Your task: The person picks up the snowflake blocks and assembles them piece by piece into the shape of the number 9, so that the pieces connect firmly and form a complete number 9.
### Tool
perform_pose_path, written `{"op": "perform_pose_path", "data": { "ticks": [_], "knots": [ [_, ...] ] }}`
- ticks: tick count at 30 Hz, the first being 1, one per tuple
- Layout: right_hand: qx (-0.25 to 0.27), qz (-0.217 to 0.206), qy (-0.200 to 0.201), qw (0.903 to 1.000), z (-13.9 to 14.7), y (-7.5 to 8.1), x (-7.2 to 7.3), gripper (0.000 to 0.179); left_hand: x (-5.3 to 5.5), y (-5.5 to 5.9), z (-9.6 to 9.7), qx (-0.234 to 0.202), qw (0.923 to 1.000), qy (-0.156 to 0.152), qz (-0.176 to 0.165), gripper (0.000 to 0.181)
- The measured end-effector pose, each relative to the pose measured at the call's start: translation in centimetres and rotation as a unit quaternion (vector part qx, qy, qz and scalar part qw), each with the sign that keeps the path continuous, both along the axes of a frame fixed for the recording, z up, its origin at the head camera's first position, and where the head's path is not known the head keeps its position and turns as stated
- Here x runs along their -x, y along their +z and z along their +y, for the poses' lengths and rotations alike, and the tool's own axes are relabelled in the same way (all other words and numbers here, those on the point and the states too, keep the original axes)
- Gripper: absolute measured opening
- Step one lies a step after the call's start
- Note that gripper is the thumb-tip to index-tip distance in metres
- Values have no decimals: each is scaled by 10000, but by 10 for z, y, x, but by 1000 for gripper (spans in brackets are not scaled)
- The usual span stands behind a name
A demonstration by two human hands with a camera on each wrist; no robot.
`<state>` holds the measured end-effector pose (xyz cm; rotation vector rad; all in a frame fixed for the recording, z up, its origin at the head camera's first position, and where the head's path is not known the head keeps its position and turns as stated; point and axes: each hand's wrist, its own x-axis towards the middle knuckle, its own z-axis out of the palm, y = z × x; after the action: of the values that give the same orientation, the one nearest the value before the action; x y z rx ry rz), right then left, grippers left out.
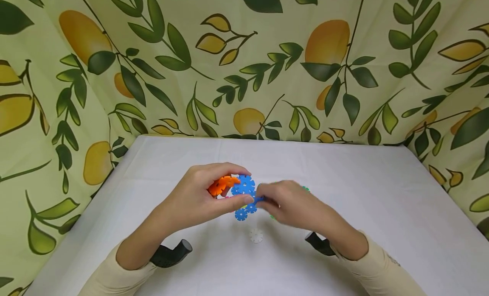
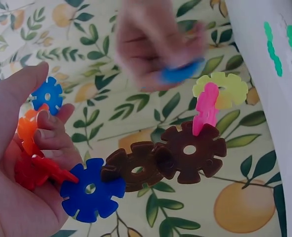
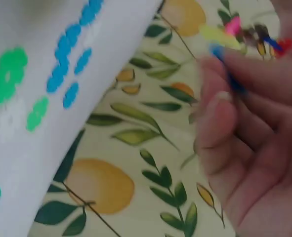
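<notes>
White tabletop (image 1: 217, 266), loose white disc (image 1: 256, 235) nearest you. Your left hand (image 1: 198, 192) grips the disc chain (image 2: 123, 163) above the tabletop, fingers curled; your right hand (image 1: 293, 203) pinches a blue disc (image 2: 180, 74) nearby. Fruit-print fabric (image 1: 290, 16) behind.

The person wears a cream left sleeve (image 1: 118, 272) and a matching right sleeve (image 1: 383, 268), the latter bearing a small greyish mark (image 1: 392, 260). A curved, blunt-ended black piece (image 1: 172, 254) protrudes beside the left cuff; a similar black fitting (image 1: 320, 244) adjoins the right.
</notes>
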<state>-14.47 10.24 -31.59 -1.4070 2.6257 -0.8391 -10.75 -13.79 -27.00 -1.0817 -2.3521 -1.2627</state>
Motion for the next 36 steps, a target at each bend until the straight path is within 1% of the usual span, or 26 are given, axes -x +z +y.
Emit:
{"op": "perform_pose_path", "data": {
  "ticks": [1, 2, 4, 5, 7, 9, 12, 15, 16, 19, 21, 25, 27, 29, 31, 32, 35, 36],
  "knots": [
    [504, 200, -64, 9985, 5, 5, 0, 9, 0, 0, 0, 10, 10000, 15, 12, 40],
    [968, 358, -92, 9946, 8, 10, -1, 10, 0, 0, 1, 28, 10000, 39, 22, 40],
    [1689, 526, -45, 9842, 13, 18, -5, 17, 1, 0, 2, 34, 10000, 43, 21, 41],
    [1956, 616, 35, 9787, 14, 20, -7, 19, 1, 0, 2, 40, 10000, 48, -16, 41],
    [2306, 773, 204, 9698, 14, 23, -12, 25, 1, -1, 3, 30, 10000, 26, -83, 40],
    [2461, 797, 348, 9653, 13, 23, -15, 26, 1, -3, 4, 5, 9999, -25, -161, 39],
    [2546, 831, 508, 9621, 12, 23, -18, 21, 2, -7, 7, -16, 9995, -95, -296, 38],
    [2547, 870, 519, 9617, 11, 24, -20, 5, 1, -10, 10, 71, 9991, -139, -401, 36],
    [2552, 922, 528, 9610, 11, 24, -20, 6, 1, -10, 11, 119, 9990, -153, -411, 35],
    [2525, 1119, 539, 9596, 11, 24, -21, 18, 1, -10, 12, 325, 9986, -188, -376, 33],
    [2457, 1298, 505, 9593, 10, 24, -22, 18, 0, -11, 13, 440, 9982, -230, -330, 32],
    [2266, 1718, 359, 9580, 10, 25, -24, 8, -1, -13, 13, 554, 9972, -409, -291, 28],
    [2159, 1939, 261, 9566, 10, 24, -26, 10, -2, -15, 14, 594, 9967, -471, -293, 27],
    [2122, 2125, 194, 9536, 8, 23, -27, 10, -2, -17, 14, 635, 9963, -505, -290, 25],
    [2058, 2245, 75, 9525, 7, 21, -29, 4, -2, -19, 15, 736, 9956, -491, -299, 25],
    [2026, 2312, 15, 9516, 7, 20, -30, 5, -2, -20, 16, 789, 9953, -478, -290, 25],
    [1986, 2361, -114, 9511, 5, 17, -32, 22, -2, -20, 17, 934, 9940, -465, -316, 25],
    [1991, 2342, -121, 9515, 5, 17, -32, 24, -1, -20, 17, 980, 9937, -449, -315, 25]
  ]
}}
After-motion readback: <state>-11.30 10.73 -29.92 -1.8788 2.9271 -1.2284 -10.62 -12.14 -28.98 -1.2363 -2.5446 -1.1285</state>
